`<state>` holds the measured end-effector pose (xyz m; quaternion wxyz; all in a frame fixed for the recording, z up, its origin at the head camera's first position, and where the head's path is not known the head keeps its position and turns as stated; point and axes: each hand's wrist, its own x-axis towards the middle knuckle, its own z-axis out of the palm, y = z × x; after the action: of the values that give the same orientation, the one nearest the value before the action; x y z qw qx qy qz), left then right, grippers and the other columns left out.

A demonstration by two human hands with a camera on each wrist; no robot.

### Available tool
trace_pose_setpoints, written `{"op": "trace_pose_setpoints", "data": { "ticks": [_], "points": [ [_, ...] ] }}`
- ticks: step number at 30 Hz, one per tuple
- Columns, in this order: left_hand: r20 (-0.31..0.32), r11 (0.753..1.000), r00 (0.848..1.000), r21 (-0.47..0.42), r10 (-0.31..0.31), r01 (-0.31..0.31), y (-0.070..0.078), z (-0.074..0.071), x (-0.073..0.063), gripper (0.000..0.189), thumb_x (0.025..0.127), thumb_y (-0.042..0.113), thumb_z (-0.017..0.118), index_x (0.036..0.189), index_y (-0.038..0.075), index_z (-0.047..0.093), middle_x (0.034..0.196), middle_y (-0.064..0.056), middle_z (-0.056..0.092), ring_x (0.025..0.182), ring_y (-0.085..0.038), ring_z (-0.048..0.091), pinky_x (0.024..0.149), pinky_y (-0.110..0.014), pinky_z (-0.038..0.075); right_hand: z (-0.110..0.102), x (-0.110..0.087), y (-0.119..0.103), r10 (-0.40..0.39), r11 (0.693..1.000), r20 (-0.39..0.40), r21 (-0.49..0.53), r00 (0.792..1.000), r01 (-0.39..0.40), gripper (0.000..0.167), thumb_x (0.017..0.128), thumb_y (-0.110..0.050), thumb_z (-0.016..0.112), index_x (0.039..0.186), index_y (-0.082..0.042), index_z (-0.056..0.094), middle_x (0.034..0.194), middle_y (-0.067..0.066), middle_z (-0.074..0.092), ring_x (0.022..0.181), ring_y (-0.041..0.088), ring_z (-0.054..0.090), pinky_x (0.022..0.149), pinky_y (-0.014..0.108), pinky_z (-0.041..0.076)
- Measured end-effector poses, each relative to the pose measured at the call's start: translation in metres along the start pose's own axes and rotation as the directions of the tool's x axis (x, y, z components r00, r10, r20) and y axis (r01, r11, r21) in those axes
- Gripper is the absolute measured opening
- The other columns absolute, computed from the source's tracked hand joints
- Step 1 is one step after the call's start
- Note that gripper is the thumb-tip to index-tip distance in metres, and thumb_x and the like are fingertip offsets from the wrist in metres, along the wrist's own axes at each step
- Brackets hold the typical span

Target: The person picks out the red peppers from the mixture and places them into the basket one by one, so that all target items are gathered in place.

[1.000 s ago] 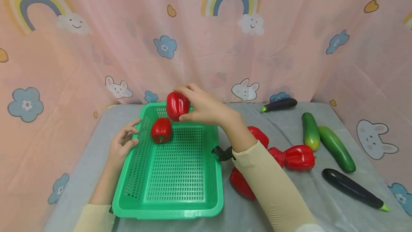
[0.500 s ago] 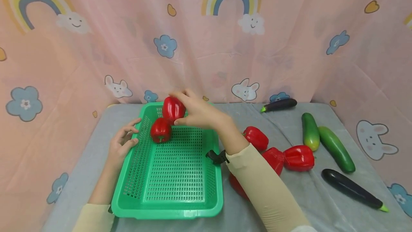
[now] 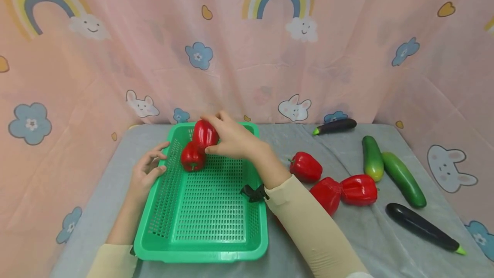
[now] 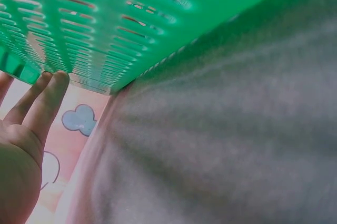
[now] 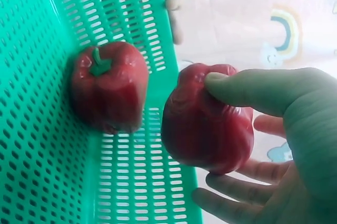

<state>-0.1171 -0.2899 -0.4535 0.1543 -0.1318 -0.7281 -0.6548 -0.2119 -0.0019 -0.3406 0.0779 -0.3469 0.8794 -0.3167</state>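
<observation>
My right hand [image 3: 233, 138] holds a glossy red bell pepper [image 3: 204, 134] between thumb and fingers, over the far left part of a green plastic basket [image 3: 200, 255]. In the right wrist view the held pepper [image 5: 202, 124] is near the basket wall. Another red bell pepper [image 5: 113, 87] lies inside the basket with its green stem showing; from the head it appears just below the held one. At the basket's left side, my left hand [image 3: 146, 173] touches the rim. The left wrist view shows fairly straight fingers [image 4: 45, 103] against the perforated outer wall.
Right of the basket lie several red bell peppers [image 3: 305, 167], one partly hidden by my right sleeve. Farther right are two green cucumber-like vegetables [image 3: 404, 179], a dark eggplant [image 3: 422, 228] and a smaller eggplant [image 3: 335, 126] at the back. A pink printed curtain [image 3: 239, 76] hangs behind.
My right hand has moved down and slightly left with the red bell pepper, closer to the one in the basket. My left hand has stayed at the rim.
</observation>
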Motion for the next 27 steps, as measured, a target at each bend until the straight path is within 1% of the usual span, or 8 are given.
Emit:
{"op": "trace_pose_setpoints", "data": {
  "ticks": [6,8,12,18,23,27],
  "points": [
    [0.006,1.000,1.000,0.002,-0.003,0.003,-0.001,0.000,0.001,0.019,0.094,-0.017,0.055,0.112,-0.014,0.057,0.157,-0.019,0.058,0.151,-0.023,0.048,0.122,-0.051,0.031,0.004,0.000,0.004,0.022,1.000,-0.012,-0.015,1.000,-0.022,0.084,0.094,-0.025,0.084,0.166,-0.025,0.042,0.141,0.007,0.048,0.117,0.021,0.062,0.094,0.040,0.059],
    [0.005,1.000,1.000,-0.005,-0.001,0.001,-0.001,0.000,0.001,0.019,0.094,-0.017,0.055,0.112,-0.015,0.057,0.157,-0.019,0.058,0.151,-0.023,0.048,0.122,-0.053,0.030,0.005,0.000,0.005,0.030,0.999,-0.008,-0.010,1.000,-0.030,0.084,0.094,-0.024,0.084,0.166,-0.026,0.042,0.142,0.008,0.047,0.118,0.021,0.062,0.093,0.041,0.059],
    [0.000,1.000,1.000,-0.017,0.003,-0.003,-0.001,0.000,0.000,0.019,0.093,-0.017,0.055,0.112,-0.015,0.057,0.157,-0.019,0.058,0.151,-0.023,0.048,0.123,-0.060,0.027,0.007,0.000,0.007,0.039,0.999,0.006,0.003,0.999,-0.039,0.086,0.093,-0.022,0.085,0.167,-0.025,0.041,0.143,0.009,0.046,0.120,0.024,0.062,0.093,0.043,0.060],
    [-0.004,1.000,1.000,-0.015,0.004,-0.004,-0.001,-0.001,-0.002,0.020,0.093,-0.018,0.055,0.113,-0.015,0.057,0.157,-0.020,0.058,0.151,-0.023,0.049,0.122,-0.057,0.029,0.012,0.001,0.010,0.063,0.998,0.033,-0.025,0.997,-0.062,0.089,0.092,-0.020,0.085,0.168,-0.023,0.040,0.143,0.011,0.047,0.121,0.026,0.061,0.092,0.043,0.061],
    [-0.003,1.000,1.000,-0.024,0.005,-0.005,-0.002,-0.001,-0.002,0.019,0.093,-0.017,0.055,0.112,-0.015,0.057,0.157,-0.019,0.058,0.151,-0.023,0.048,0.123,-0.067,0.024,0.013,0.000,0.014,0.086,0.995,0.049,-0.062,0.995,-0.083,0.086,0.088,-0.021,0.086,0.164,-0.021,0.046,0.141,0.010,0.049,0.117,0.025,0.062,0.088,0.042,0.061],
    [0.000,1.000,1.000,-0.027,0.004,-0.004,-0.003,-0.001,0.000,0.019,0.093,-0.017,0.055,0.112,-0.015,0.056,0.157,-0.020,0.058,0.151,-0.024,0.048,0.123,-0.066,0.025,0.015,0.003,0.024,0.108,0.992,0.052,-0.067,0.993,-0.104,0.086,0.084,-0.023,0.085,0.162,-0.020,0.049,0.142,0.012,0.049,0.116,0.027,0.063,0.087,0.043,0.061]
  ]
}}
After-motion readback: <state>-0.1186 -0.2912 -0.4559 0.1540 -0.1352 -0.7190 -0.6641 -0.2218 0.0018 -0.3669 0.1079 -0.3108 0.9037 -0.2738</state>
